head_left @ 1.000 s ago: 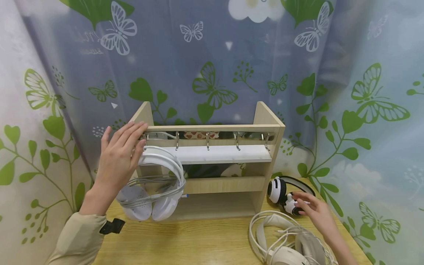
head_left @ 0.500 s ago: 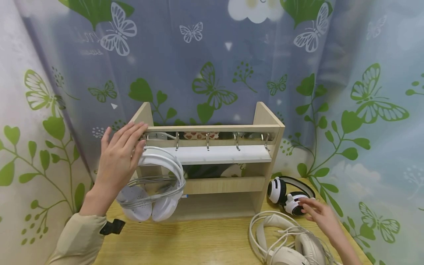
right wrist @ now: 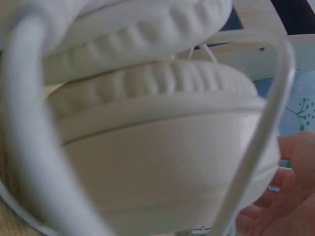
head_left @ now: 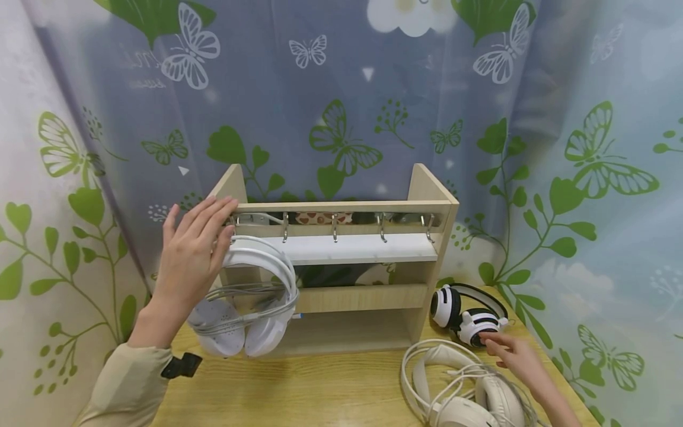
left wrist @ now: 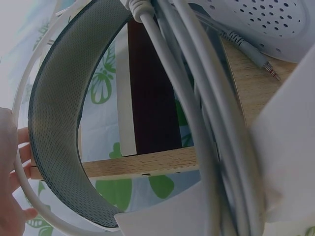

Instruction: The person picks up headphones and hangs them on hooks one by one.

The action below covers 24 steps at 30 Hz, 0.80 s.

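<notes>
At the near left, a pale sleeve [head_left: 128, 379] leads to the left hand [head_left: 187, 261], which has not moved from the upper left corner of the wooden rack [head_left: 368, 298]. Its grip is unclosed, the fingers laid straight along the wood; whether the thumb touches the white headphones [head_left: 269, 333] just beside it, I cannot tell. Those hang as before at the left end of the rack, their cable wound around them, a plug [left wrist: 258, 59] loose in the left wrist view. The other hooks [head_left: 335, 228], further right, are unchanged.

At the near right, the cream headphones [head_left: 461, 412] lie on the surface [head_left: 320, 385] with their cable looped over them. Farther back, right of the rack, the black-and-white headphones [head_left: 477, 323] lie in the same place. The right hand [head_left: 517, 359] is what differs: its fingers covered part of the near ear cup a second ago, and have since drawn back toward the near side, baring more of it. Its grip is loose, fingers slightly bent around nothing; contact with the cup's edge is unclear.
</notes>
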Available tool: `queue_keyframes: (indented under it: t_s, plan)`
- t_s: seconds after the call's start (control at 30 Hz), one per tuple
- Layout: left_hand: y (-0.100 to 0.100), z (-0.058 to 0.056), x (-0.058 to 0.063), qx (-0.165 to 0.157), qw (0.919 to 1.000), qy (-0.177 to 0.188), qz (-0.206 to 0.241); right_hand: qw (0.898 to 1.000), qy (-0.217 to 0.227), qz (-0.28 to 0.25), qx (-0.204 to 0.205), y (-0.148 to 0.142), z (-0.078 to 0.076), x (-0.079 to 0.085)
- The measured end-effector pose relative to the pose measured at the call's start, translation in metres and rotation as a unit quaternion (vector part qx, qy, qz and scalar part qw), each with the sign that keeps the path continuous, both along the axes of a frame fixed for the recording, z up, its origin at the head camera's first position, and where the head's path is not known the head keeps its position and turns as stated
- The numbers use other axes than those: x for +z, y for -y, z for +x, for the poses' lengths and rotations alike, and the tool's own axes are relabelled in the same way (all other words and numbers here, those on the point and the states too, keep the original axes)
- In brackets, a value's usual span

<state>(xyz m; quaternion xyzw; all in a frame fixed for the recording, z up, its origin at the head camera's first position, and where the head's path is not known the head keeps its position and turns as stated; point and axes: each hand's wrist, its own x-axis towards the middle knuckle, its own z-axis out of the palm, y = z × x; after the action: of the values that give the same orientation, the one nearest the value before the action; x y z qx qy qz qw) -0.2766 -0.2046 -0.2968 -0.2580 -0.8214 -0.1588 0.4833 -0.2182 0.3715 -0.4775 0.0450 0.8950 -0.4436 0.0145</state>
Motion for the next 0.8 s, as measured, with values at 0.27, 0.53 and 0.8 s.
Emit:
queue_keyframes:
  t_s: [0.27, 0.53, 0.8]
  plan:
    - [0.000, 0.000, 0.000, 0.000, 1.0000, -0.002, 0.000, 0.999, 0.017, 0.045, 0.012, -0.001, -0.004, -0.008]
    - [0.000, 0.001, 0.000, 0.002, 1.0000, 0.001, -0.002, 0.995, 0.011, 0.093, 0.030, -0.002, -0.007, -0.021]
    - [0.000, 0.000, -0.001, 0.003, 1.0000, -0.001, 0.000, 0.992, 0.028, 0.101, 0.071, 0.002, -0.009, -0.025]
